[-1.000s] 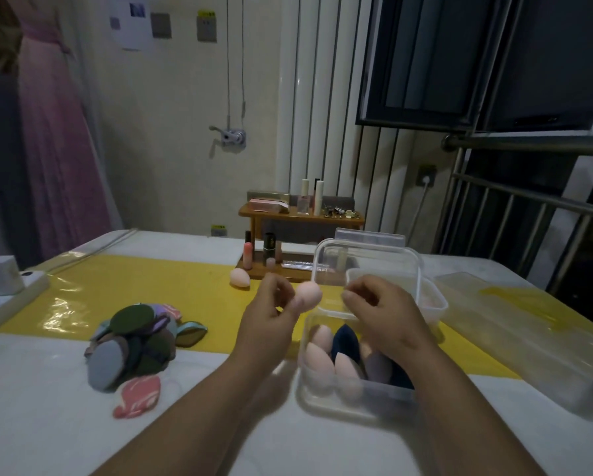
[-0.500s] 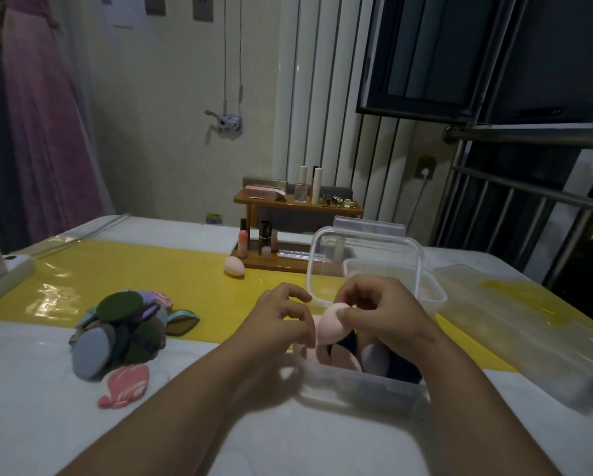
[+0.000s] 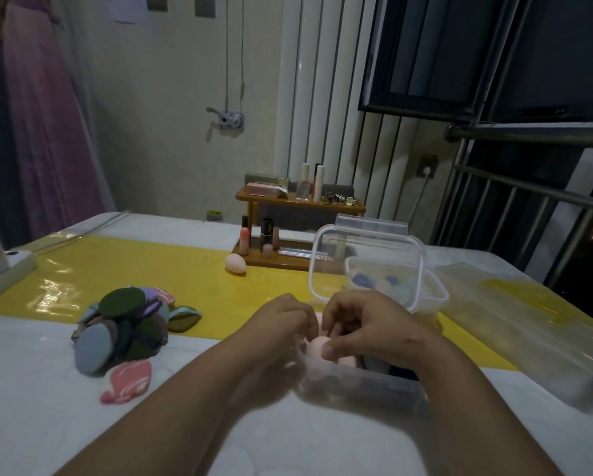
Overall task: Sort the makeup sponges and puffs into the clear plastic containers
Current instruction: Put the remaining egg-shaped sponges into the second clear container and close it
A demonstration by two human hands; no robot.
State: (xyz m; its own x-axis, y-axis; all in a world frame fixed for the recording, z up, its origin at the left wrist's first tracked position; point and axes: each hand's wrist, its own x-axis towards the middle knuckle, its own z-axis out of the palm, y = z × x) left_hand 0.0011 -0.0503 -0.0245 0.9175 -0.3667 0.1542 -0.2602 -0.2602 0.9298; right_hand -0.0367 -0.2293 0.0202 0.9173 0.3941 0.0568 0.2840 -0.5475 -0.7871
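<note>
Head view: your right hand point(image 3: 367, 328) pinches a pink sponge point(image 3: 316, 345), smooth, matte and egg-shaped. The thumb lies across its near side and the curled fingers close over the top. The sponge sits between your two hands, at the left rim of the near container point(image 3: 356, 386), a clear, soft-cornered plastic box. More pale sponges and something dark show dimly inside it.

Your left hand point(image 3: 281, 324) has its fingers curled, tips at the sponge's left side. Whether they grip it cannot be told.

Behind your hands stands the far container point(image 3: 436, 297), also clear, with its hinged lid point(image 3: 367, 266) raised upright. Blue and pink pieces lie inside.

A loose sponge point(image 3: 236, 262), pale pink and egg-shaped, lies on the glossy yellow strip point(image 3: 133, 269), just beside the wooden rack point(image 3: 298, 204) of bottles and tubes.

Well to the left is a heap of flat puffs point(image 3: 123, 328), round and teardrop, in green, grey and purple. One pink patterned puff point(image 3: 128, 381) lies at its near edge.

The table point(image 3: 47, 407) is white. A long clear box point(image 3: 528, 334) lies at its right end. The room is dim, with a pale wall, a metal railing point(image 3: 528, 134) to the right and a pink garment point(image 3: 47, 132) hanging at left.
</note>
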